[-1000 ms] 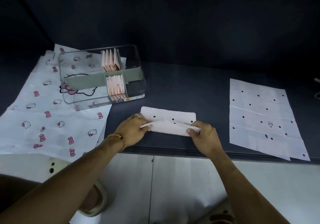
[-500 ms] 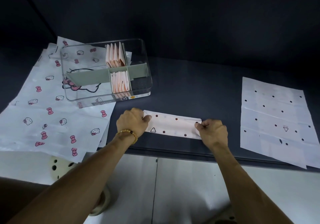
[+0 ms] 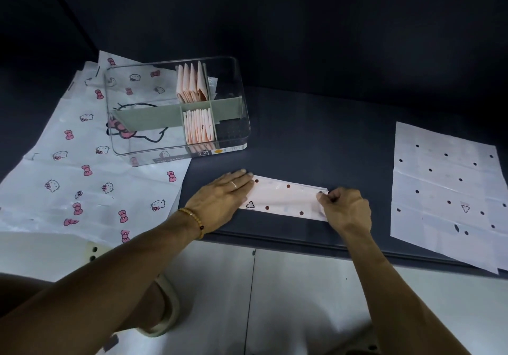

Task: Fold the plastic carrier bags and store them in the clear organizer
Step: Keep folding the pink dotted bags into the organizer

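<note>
In front of the clear organizer [image 3: 178, 107], the left hand [image 3: 220, 203] presses flat (anchoring the fold) on the dotted bag strip [image 3: 286, 199] while the right hand [image 3: 343, 209] pinches its end

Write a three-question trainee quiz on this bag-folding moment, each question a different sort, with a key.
1. True or false: the left hand lies flat with straight fingers on one end of the folded dotted bag.
2. Multiple choice: where is the clear organizer standing? A) wholly on the dark surface; B) partly on the cat-print bags; C) on the unfolded dotted bag.
3. Fill the blank: the right hand ______ the other end of the folded dotted bag.

Key
1. True.
2. B: its left part sits over the cat-print bags.
3. Pinches: fingers curled at the bag's edge.
</note>
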{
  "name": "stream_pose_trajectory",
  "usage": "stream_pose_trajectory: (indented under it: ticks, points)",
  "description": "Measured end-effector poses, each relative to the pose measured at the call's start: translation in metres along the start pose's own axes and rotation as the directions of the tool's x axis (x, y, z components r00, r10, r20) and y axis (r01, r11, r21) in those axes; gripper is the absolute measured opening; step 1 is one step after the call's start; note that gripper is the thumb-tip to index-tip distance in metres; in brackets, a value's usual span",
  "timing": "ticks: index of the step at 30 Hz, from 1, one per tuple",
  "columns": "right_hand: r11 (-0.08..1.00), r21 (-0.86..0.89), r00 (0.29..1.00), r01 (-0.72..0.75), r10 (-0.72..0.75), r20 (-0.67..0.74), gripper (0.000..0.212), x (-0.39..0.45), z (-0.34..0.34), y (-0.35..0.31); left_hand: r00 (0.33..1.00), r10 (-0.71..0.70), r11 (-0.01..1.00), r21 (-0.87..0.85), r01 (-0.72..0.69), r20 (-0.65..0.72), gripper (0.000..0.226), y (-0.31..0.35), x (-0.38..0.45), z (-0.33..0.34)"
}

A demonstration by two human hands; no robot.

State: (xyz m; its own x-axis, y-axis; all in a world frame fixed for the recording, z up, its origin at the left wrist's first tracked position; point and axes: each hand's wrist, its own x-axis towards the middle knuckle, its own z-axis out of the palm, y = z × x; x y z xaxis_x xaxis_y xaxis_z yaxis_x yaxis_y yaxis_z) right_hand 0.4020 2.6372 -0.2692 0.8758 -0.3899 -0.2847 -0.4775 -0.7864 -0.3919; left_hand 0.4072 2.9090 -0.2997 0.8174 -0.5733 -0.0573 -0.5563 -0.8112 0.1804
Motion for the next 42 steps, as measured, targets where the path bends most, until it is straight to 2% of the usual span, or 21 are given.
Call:
stream_pose_trajectory:
  ticks: [2,3,5,7,9,11,14,17,21,23,26,28,29,30,32,34,36,39,42]
  points:
    - [1.000,-0.023,0.992,0.002,-0.005,-0.128,0.022,-0.011,0.003,-0.004,0.998,0.016,1.000,-0.003,-0.016,0.060,0.051,-0.006,-0.002,0.001]
    - [0.993,-0.104,0.971,0.063,-0.085,-0.222,0.018,-0.019,0.006,-0.007,0.997,0.024,1.000,0.006,-0.024,0.078,0.051,-0.008,-0.002,0.001]
    - [0.931,-0.249,0.887,0.267,-0.338,-0.315,0.018,-0.039,0.020,-0.021,0.996,0.029,0.999,0.017,-0.031,0.090,0.052,-0.008,-0.002,0.002]
    - [0.835,-0.231,0.797,0.499,-0.547,-0.256,0.029,-0.053,0.042,-0.046,0.997,0.020,1.000,0.021,-0.022,0.077,0.053,-0.006,-0.002,0.003]
    - [0.778,-0.165,0.783,0.606,-0.620,-0.050,0.046,-0.060,0.067,-0.071,0.997,0.001,1.000,-0.001,-0.001,0.072,0.054,-0.003,-0.002,0.003]
    - [0.787,-0.125,0.796,0.605,-0.601,0.074,0.057,-0.060,0.083,-0.084,0.997,-0.019,0.999,-0.046,0.022,0.077,0.055,-0.002,-0.002,0.001]
    - [0.757,-0.202,0.784,0.621,-0.607,0.132,0.058,-0.052,0.087,-0.070,0.998,-0.024,0.999,-0.044,0.026,0.061,0.055,-0.002,-0.004,0.001]
    - [0.692,-0.258,0.732,0.675,-0.673,0.110,0.052,-0.041,0.068,-0.039,0.997,-0.027,0.999,-0.022,0.029,0.067,0.053,-0.004,-0.005,0.003]
    - [0.665,-0.285,0.714,0.690,-0.690,0.118,0.057,-0.025,0.036,0.006,0.996,-0.022,0.999,-0.029,0.024,0.083,0.053,-0.004,-0.005,0.004]
    - [0.667,-0.326,0.734,0.670,-0.660,0.158,0.056,-0.018,0.023,0.025,0.995,-0.031,0.999,-0.027,0.034,0.090,0.053,-0.004,-0.004,0.004]
    - [0.716,-0.393,0.814,0.577,-0.543,0.206,0.058,-0.009,0.014,0.038,0.993,-0.056,0.998,-0.019,0.059,0.105,0.054,0.001,-0.004,0.001]
    - [0.761,-0.440,0.873,0.476,-0.468,0.135,0.055,-0.012,0.010,0.038,0.990,-0.096,0.995,0.004,0.096,0.099,0.054,0.008,-0.006,-0.001]
    - [0.783,-0.428,0.878,0.452,-0.474,0.060,0.050,-0.018,0.008,0.034,0.989,-0.121,0.993,0.022,0.120,0.086,0.054,0.012,-0.009,-0.001]
    - [0.795,-0.397,0.862,0.459,-0.506,-0.016,0.043,-0.026,0.009,0.027,0.987,-0.147,0.989,0.037,0.145,0.066,0.054,0.018,-0.013,-0.002]
    - [0.764,-0.347,0.785,0.544,-0.609,-0.112,0.027,-0.043,0.019,0.013,0.982,-0.187,0.981,0.047,0.186,0.012,0.053,0.030,-0.025,-0.003]
    - [0.707,-0.344,0.734,0.617,-0.675,-0.071,0.018,-0.059,0.028,-0.001,0.977,-0.206,0.978,0.034,0.208,-0.061,0.053,0.041,-0.041,-0.003]
    - [0.706,-0.331,0.740,0.626,-0.672,-0.033,0.016,-0.067,0.033,-0.007,0.976,-0.201,0.979,0.018,0.203,-0.079,0.059,0.048,-0.057,-0.001]
    - [0.720,-0.310,0.754,0.620,-0.657,-0.019,0.021,-0.075,0.033,0.001,0.991,-0.131,0.989,-0.076,0.130,-0.010,0.066,0.051,-0.072,0.001]
    - [0.696,-0.315,0.737,0.645,-0.676,0.015,0.027,-0.078,0.029,0.005,0.997,-0.058,0.991,-0.126,0.050,-0.061,0.051,0.053,-0.072,-0.003]
